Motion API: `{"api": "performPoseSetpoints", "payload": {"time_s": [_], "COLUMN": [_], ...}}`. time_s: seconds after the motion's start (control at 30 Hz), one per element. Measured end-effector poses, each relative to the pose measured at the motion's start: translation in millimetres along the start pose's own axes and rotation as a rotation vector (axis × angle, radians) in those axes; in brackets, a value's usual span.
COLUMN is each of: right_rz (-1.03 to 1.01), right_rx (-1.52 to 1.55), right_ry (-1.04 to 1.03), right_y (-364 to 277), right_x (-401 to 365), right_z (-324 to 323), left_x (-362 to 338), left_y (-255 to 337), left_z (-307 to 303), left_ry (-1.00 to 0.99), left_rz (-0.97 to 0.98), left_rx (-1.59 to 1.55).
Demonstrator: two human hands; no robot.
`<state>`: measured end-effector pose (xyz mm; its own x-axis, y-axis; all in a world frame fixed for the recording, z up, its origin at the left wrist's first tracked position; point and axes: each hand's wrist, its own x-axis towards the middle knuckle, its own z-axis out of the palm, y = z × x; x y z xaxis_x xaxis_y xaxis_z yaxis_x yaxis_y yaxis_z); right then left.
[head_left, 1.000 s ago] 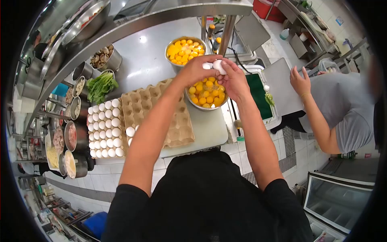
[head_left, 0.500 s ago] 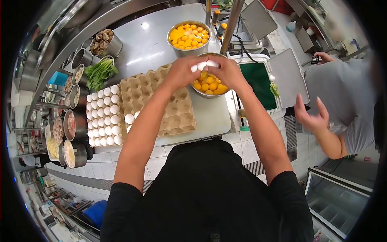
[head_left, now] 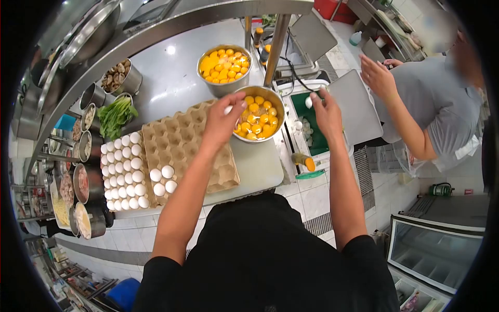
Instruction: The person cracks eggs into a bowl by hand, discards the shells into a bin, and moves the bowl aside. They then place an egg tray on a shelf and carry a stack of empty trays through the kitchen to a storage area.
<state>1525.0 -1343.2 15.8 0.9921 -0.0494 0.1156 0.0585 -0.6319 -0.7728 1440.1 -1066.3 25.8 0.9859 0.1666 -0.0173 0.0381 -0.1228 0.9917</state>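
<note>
My left hand (head_left: 221, 122) is closed at the near left rim of a steel bowl of cracked eggs (head_left: 279, 106). A white egg (head_left: 228, 109) shows between its fingers; whether it is whole or only shell cannot be told. Over a green-lined bin (head_left: 318, 143) is my right hand (head_left: 328, 117), with a white eggshell (head_left: 309, 102) at its thumb and fingertips. More shells (head_left: 306, 130) lie inside the bin. Behind the bowl stands a fuller steel pot of yolks (head_left: 221, 86). Left of my arms are a mostly bare cardboard egg tray (head_left: 179, 125) and a tray of white eggs (head_left: 125, 169).
A metal shelf post (head_left: 277, 49) rises behind the bowl. Leafy greens (head_left: 117, 117) and a pot of mushrooms (head_left: 122, 77) stand at the left. A person in grey (head_left: 431, 99) is close by at the right, one hand (head_left: 378, 78) raised. A yellow-ended handle (head_left: 304, 161) juts from the bin's side.
My hands have parted from above the bowl: the right moved over the bin with a shell, the left stayed by the rim. The other person's hand rose. The view shifted slightly.
</note>
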Motion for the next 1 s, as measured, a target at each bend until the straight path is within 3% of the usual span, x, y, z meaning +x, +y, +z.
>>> {"api": "performPoseSetpoints", "payload": {"time_s": [0.03, 0.07, 0.13, 0.17, 0.2, 0.23, 0.27, 0.33, 0.43, 0.5, 0.63, 0.7, 0.77, 0.8, 0.87, 0.9, 0.97, 1.0], "right_rz": [-0.061, 0.007, -0.028, -0.117, -0.102, -0.251, -0.401, -0.536, 0.042, 0.249, 0.376, 0.272, 0.276, 0.285, 0.287, 0.297, 0.257, 0.267], "right_rx": [0.122, 0.148, 0.368, 0.431, 0.337, 0.275, 0.218, 0.239, 0.787, 1.210, 1.134, 1.165, 1.192, 1.245, 1.285, 1.281, 1.124, 1.117], "right_ry": [0.007, -0.028, -0.077, -0.215, -0.299, -0.306, -0.302, -0.071, 0.043, 0.403, 0.347, 0.027, 0.033, -0.089, -0.337, -0.346, -0.514, -0.581], "right_y": [8, 7, -9, -18, -52, -62, -72, -56, -67, -80, -89, -75, -78, -76, -76, -80, -85, -77], "right_x": [-5, -12, -34, -47, -67, -75, -82, -64, -21, 10, 39, 46, 33, 26, 8, -1, -11, -10], "right_z": [7, 12, 27, 36, 37, 49, 61, 85, 85, 89, 102, 106, 89, 82, 65, 60, 54, 57], "left_x": [-2, -4, -6, -4, 0, 3, 7, 6, 11, 20, 34, 43, 52, 57, 62, 64, 70, 71], "left_y": [-6, -10, -18, -23, -27, -25, -19, -13, 3, 2, 8, 7, 4, 4, 16, 21, 27, 26], "left_z": [1, 4, 10, 15, 25, 32, 37, 43, 35, 29, 23, 22, 19, 17, 13, 9, 0, -2], "left_ry": [-0.008, -0.008, 0.005, 0.006, -0.024, -0.061, -0.065, -0.247, -0.173, -0.153, -0.134, -0.132, -0.077, -0.073, -0.225, -0.219, -0.488, -0.480], "left_rz": [-0.095, -0.076, -0.216, -0.190, -0.266, -0.348, -0.329, -0.305, -0.213, -0.155, -0.165, -0.141, 0.073, 0.069, 0.225, 0.214, 0.192, 0.187], "left_rx": [-0.111, -0.112, -0.462, -0.458, -0.648, -0.840, -0.840, -0.703, -0.496, -0.454, -0.335, -0.292, -0.091, -0.094, -0.004, -0.006, 0.060, 0.060]}}
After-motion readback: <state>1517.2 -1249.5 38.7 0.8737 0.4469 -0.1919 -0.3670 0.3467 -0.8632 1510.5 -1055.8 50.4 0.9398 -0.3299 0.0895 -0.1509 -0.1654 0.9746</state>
